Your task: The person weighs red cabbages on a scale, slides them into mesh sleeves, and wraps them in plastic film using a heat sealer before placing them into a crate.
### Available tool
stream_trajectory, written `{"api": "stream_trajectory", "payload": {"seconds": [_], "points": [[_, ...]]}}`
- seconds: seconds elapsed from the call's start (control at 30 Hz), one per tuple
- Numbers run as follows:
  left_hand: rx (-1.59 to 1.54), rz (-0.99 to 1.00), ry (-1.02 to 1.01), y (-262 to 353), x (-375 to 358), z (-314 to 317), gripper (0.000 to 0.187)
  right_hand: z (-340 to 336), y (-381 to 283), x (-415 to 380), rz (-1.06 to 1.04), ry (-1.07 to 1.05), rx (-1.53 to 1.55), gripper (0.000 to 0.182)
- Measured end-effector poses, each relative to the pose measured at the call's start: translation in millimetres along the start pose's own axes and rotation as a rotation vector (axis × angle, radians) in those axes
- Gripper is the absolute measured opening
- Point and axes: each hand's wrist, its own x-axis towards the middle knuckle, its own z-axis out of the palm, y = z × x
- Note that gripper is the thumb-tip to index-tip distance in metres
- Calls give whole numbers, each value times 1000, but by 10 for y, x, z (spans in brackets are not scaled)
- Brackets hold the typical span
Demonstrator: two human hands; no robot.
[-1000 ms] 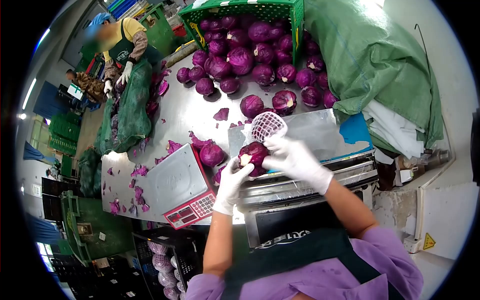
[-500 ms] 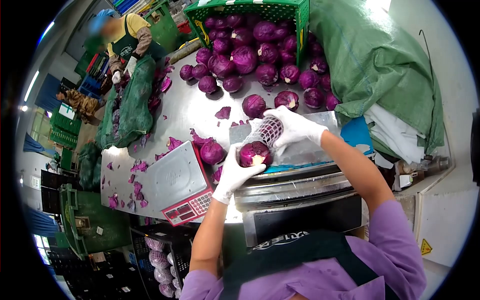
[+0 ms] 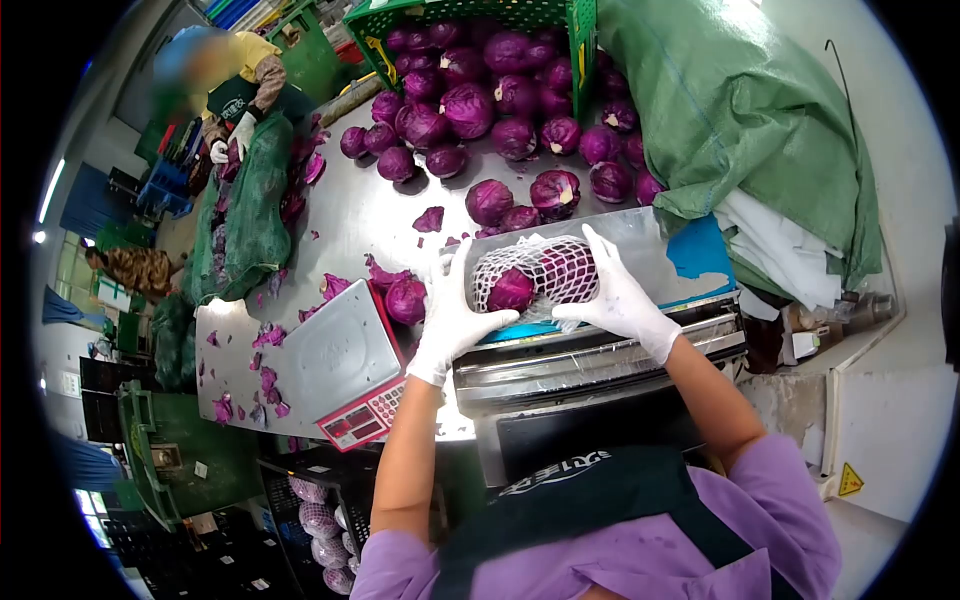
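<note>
Two purple cabbages lie side by side in white foam netting on the metal wrapping machine [image 3: 600,355]. My left hand [image 3: 450,310], in a white glove, holds the left cabbage [image 3: 512,289], whose front still shows bare through the net opening. Gloved in white too, my right hand [image 3: 625,300] is wrapped round the right cabbage [image 3: 568,272], which the net covers. Just left of my left hand a loose cabbage [image 3: 406,300] rests beside the red-edged scale [image 3: 345,355]. Behind the netted pair sit more loose cabbages [image 3: 490,203].
A green crate [image 3: 583,60] spills cabbages at the back. Green sacking [image 3: 740,110] is heaped at the right. At the far left a co-worker [image 3: 240,95] handles a green net sack [image 3: 250,210]. Leaf scraps lie about the steel table [image 3: 340,230]. Netted cabbages [image 3: 320,520] fill a black crate below.
The netting has been drawn over the left cabbage, and both cabbages now lie level side by side. My right hand has moved down to the right cabbage. The view has shifted slightly.
</note>
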Motion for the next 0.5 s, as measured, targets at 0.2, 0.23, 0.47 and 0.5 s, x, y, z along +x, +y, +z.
{"api": "stream_trajectory", "payload": {"seconds": [0.2, 0.23, 0.47, 0.5], "points": [[-339, -31, 146, 93, 2, 443, 93, -27, -17, 36, -7, 76, 10, 95], [-253, -30, 226, 258, -22, 466, 91, -68, -73, -8, -19, 113, -135, 91], [-150, -40, 226, 431, 0, 675, 91, -170, 59, -158, 48, 180, -299, 105], [-143, 11, 225, 403, 8, 620, 90, -191, 78, -155, -2, 198, -297, 111]]}}
